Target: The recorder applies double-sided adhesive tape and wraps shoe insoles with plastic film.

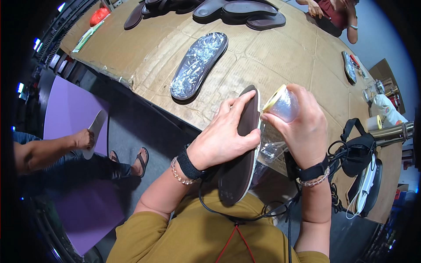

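Observation:
My left hand (221, 138) grips a dark brown shoe sole (237, 179) with a pale edge, its fingers and thumb spread over the brown face. The sole stands tilted on its side over the table's near edge, close to my body. In my right hand (309, 127) is a roll of clear film tape (284, 105) with a yellowish core, pressed near the sole's pale edge. A loose strip of clear film (272, 151) hangs beneath the roll beside the sole. Farther off on the table lies another sole (199, 65), its top covered in shiny, wrinkled film.
Several dark soles (237, 11) are piled at the far edge of the cardboard-covered table (153, 55). At right are a film-covered sole (348, 65), a tape roll (374, 122) and a black pouch (357, 151). A co-worker's hand (83, 139) holds a flat insole-shaped piece at left; another person (331, 15) stands across.

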The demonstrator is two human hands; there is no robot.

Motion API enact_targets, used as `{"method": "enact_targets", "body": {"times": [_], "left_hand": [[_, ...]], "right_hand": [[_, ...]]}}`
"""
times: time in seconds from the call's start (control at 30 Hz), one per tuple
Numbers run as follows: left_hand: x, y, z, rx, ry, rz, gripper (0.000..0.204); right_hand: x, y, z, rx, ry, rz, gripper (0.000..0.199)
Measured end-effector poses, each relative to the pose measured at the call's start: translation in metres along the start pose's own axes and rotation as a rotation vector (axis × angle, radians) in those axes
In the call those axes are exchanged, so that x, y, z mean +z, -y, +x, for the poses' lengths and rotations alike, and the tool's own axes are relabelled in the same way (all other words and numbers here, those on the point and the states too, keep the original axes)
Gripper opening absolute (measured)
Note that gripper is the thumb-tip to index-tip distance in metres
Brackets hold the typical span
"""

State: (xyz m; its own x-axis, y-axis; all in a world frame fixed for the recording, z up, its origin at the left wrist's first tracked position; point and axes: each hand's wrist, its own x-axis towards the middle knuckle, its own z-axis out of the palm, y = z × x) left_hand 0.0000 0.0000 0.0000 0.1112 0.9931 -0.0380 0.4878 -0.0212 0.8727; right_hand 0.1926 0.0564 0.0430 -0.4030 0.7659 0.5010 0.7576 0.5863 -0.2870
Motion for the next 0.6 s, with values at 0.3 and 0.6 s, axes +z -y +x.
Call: {"method": "enact_targets", "body": {"times": [0.3, 0.6], "left_hand": [[0.004, 0.000, -0.002, 0.044, -0.044, 0.018, 0.080], [0.003, 0.000, -0.001, 0.058, -0.051, 0.029, 0.079]], "right_hand": [[-0.002, 0.010, -0.002, 0.016, 0.026, -0.059, 0.066], [-0.001, 0.016, -0.003, 0.034, 0.016, -0.130, 0.063]]}}
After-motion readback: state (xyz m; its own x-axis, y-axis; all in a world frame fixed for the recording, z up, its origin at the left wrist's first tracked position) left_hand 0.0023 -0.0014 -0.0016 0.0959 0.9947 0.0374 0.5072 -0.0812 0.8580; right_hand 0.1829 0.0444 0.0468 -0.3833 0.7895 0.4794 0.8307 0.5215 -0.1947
